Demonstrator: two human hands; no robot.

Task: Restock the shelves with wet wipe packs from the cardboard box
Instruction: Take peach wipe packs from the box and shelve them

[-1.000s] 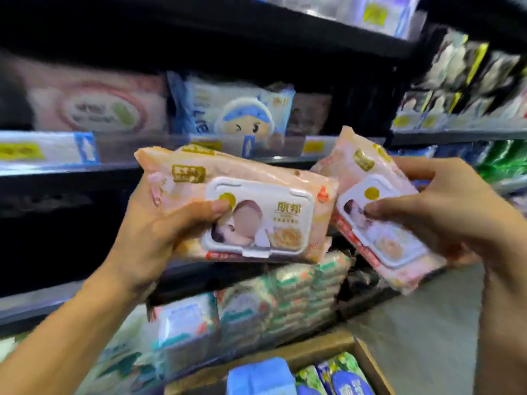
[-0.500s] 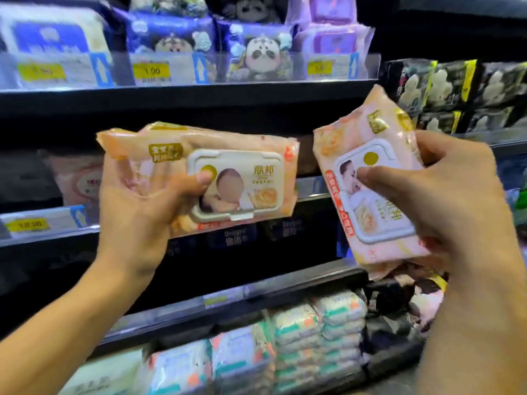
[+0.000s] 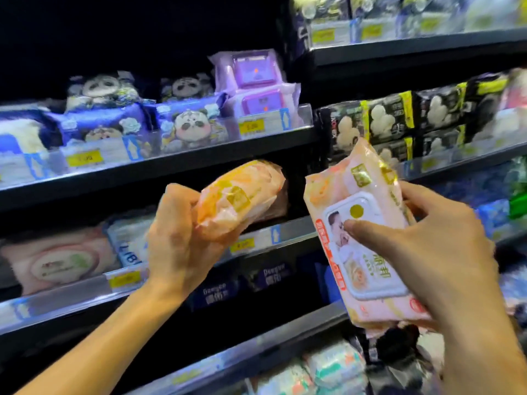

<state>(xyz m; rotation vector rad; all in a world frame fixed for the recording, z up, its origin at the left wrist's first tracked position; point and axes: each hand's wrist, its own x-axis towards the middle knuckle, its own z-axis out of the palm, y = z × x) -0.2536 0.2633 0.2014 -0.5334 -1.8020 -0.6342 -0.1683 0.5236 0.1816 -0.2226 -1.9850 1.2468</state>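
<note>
Head view:
Left hand [image 3: 182, 240]: raised before the dark shelving, fingers curled tight around one end of a pink wipe pack [image 3: 242, 199]; the grip is closed on it.
Left-held pack: turned end-on toward the shelves, its far end pushed into the dark gap of the middle shelf [image 3: 285, 238], above a yellow price tag [image 3: 242, 245]. Whether it rests on the shelf board cannot be told.
Right hand [image 3: 427, 252]: clamped on a second pink pack [image 3: 365, 240], thumb pressed on the white lid, fingers wrapped behind the right edge.
Right-held pack: held nearly upright, lid face toward the camera, tilted slightly left at the top; carried in the air in front of the shelves, just beside the left-held pack, not touching it.
Upper shelf [image 3: 199, 155]: blue panda-print packs [image 3: 194, 124] are seen in a row, purple packs [image 3: 256, 84] stacked at the right end.
Right bay: black and yellow packs [image 3: 390, 121] stocked in rows.
Middle shelf, left: a pale pink pack with an oval label [image 3: 60, 260] lies flat, a white and blue pack just beside it.
Bottom shelf: blurred pale packs are visible.
</note>
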